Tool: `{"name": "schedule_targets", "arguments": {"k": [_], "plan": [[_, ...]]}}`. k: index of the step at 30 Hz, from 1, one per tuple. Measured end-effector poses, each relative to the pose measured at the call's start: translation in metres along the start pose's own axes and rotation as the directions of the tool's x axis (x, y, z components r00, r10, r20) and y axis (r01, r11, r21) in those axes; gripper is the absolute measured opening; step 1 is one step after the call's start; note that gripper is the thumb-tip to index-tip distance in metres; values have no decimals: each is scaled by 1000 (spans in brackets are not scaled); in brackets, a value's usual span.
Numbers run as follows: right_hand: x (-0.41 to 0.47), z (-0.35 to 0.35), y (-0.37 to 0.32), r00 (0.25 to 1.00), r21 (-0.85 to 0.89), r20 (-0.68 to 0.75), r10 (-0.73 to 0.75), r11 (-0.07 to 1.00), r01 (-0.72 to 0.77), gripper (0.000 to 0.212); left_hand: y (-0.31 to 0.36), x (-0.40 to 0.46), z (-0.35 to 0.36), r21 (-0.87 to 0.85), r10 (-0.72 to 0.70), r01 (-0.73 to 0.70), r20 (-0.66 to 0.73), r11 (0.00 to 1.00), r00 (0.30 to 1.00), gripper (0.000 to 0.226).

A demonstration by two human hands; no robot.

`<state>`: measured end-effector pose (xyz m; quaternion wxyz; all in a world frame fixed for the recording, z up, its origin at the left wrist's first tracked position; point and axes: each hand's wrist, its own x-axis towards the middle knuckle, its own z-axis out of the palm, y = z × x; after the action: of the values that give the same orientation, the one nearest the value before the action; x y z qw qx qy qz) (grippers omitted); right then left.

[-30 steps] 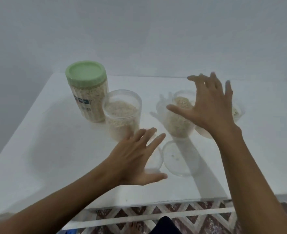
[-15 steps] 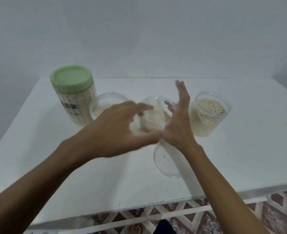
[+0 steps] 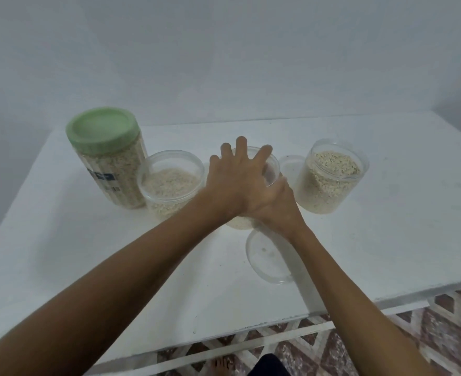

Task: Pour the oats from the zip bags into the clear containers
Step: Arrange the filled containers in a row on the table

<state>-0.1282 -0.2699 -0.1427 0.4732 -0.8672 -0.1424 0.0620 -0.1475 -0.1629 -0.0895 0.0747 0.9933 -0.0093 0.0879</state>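
A white table (image 3: pixel 386 213) stands against a plain pale wall (image 3: pixel 223 50); patterned floor tiles (image 3: pixel 454 335) show beyond its near edge. Three clear containers of oats stand in a row with a taller green-lidded jar (image 3: pixel 110 156) at the far left. The left container (image 3: pixel 169 183) and the right container (image 3: pixel 329 180) are open and uncovered. The middle container (image 3: pixel 271 169) sits between them, largely hidden by both hands. The left hand (image 3: pixel 237 177) lies flat on its top, fingers spread wide. The right hand (image 3: pixel 275 207) wraps its near side; whether the fingers close round it cannot be told. One clear lid (image 3: pixel 267 259) lies on the table near the front edge, another (image 3: pixel 291 165) between the middle and right containers.
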Motion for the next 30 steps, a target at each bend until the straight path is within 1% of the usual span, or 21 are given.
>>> {"name": "schedule_targets", "arguments": {"k": [2, 4, 6, 8, 10, 12, 13, 15, 16, 18, 19, 20, 21, 22, 24, 25, 26, 27, 28, 29, 30], "plan": [[-1, -1, -3, 1000, -9, 2, 30, 1000, -30, 97, 5, 0, 2, 74, -38, 39, -14, 997, 999, 63], [0, -1, -2, 998, -23, -5, 63, 998, -63, 96, 12, 1, 2, 140, -81, 80, 4, 987, 997, 64], [1, 0, -1, 998, -28, -1, 65, 997, -65, 99, 12, 3, 1, 152, -77, 70, 38, 986, 996, 63], [1, 1, -2, 999, -15, -6, 52, 999, -52, 94, 1, 5, 2, 97, 35, -38, 31, 995, 999, 59], [-1, 1, -4, 1000, -7, -12, 19, 1000, -19, 87, -15, 4, 1, 42, 218, -218, 10, 975, 976, 60], [-1, -2, -2, 1000, 20, 5, 20, 1000, -20, 96, -28, 4, -4, 9, 368, -369, 38, 929, 929, 63], [-1, -3, 0, 999, 43, 16, 31, 999, -32, 102, -30, 6, -9, -19, 405, -405, 81, 914, 911, 64], [-2, -4, 1, 999, 60, 35, 23, 998, -25, 103, -29, 11, -18, -113, 439, -425, 177, 898, 881, 63], [-3, -3, 2, 999, 57, 39, 16, 998, -19, 102, -26, 12, -23, -181, 439, -406, 211, 896, 873, 60], [-5, -6, -1, 998, 7, 50, -25, 1000, 25, 93, -21, 14, -25, -297, 424, -350, 236, 888, 874, 44], [-7, -12, -1, 995, -62, 83, -56, 996, 62, 88, -20, 11, -21, -298, 430, -365, 193, 882, 882, 39], [-9, -21, -1, 988, -165, 120, -95, 980, 114, 82, -18, 5, -15, -245, 445, -410, 106, 879, 889, 39], [-10, -32, 0, 980, -280, 143, -137, 944, 173, 76, -16, -4, -8, -158, 462, -458, -12, 875, 887, 42], [-12, -46, 1, 973, -372, 143, -181, 901, 222, 69, -12, -16, -1, -79, 477, -490, -138, 868, 868, 45], [-19, -75, -1, 962, -427, 66, -265, 864, 267, 59, -2, -42, 11, -40, 484, -529, -349, 848, 802, 45], [-24, -87, -3, 948, -424, 1, -318, 858, 289, 53, 4, -54, 18, -52, 488, -553, -408, 831, 772, 46], [-29, -97, -4, 921, -424, -98, -376, 853, 304, 47, 12, -66, 24, -53, 505, -576, -420, 816, 754, 47], [-33, -105, -6, 865, -424, -228, -447, 845, 325, 45, 18, -74, 31, -38, 534, -590, -382, 807, 755, 52], [-35, -109, -2, 783, -414, -366, -503, 842, 347, 46, 24, -79, 38, -13, 557, -587, -299, 809, 775, 59], [-34, -109, 7, 701, -392, -491, -518, 849, 353, 54, 29, -82, 46, 10, 558, -567, -189, 824, 808, 69], [-31, -108, 16, 645, -352, -588, -489, 872, 340, 69, 34, -83, 54, 31, 532, -532, -75, 846, 843, 80]]}}
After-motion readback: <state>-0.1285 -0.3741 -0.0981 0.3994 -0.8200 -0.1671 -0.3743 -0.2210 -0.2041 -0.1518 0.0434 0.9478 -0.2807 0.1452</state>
